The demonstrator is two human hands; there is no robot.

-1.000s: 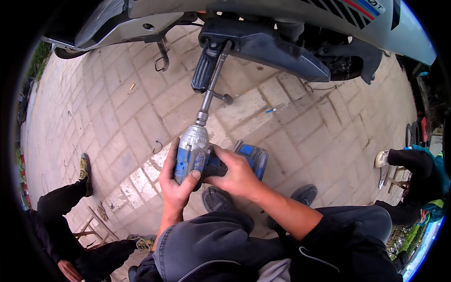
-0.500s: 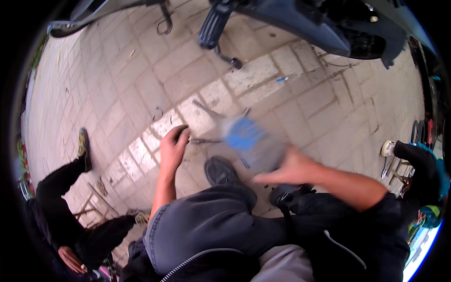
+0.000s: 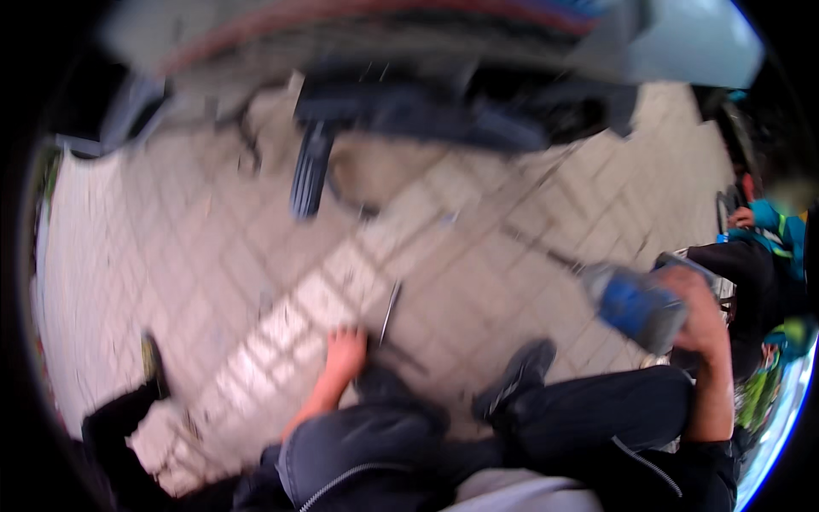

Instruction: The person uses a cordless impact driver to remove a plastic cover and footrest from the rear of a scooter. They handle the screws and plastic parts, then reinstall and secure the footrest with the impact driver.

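My right hand [image 3: 695, 311] is wrapped round the rear of a blurred grey and blue box-like thing [image 3: 631, 307], held out at the right above my knee. Smearing hides its exact kind. A thin dark streak runs from its far end over the paving; whether it belongs to the thing I cannot tell. Low in the middle, my left hand [image 3: 345, 352] has its fingers curled, and what may be in them is hidden. Close beside it stands a slim metal rod [image 3: 391, 311] at a slant. Contact between rod and fingers is unclear.
Ahead, a vehicle's dark underside [image 3: 426, 107] hangs over the paving [image 3: 256, 256], with a ribbed footrest [image 3: 309, 175] sticking down. Another person's dark-clothed leg [image 3: 119, 422] is at the left. Someone in teal [image 3: 789, 243] sits at the right. My shoe [image 3: 516, 375] rests on the bricks.
My right hand has swung right with the grey and blue thing, away from my left hand. My left hand sits lower in view. The vehicle fills more of the top as the view shifted.
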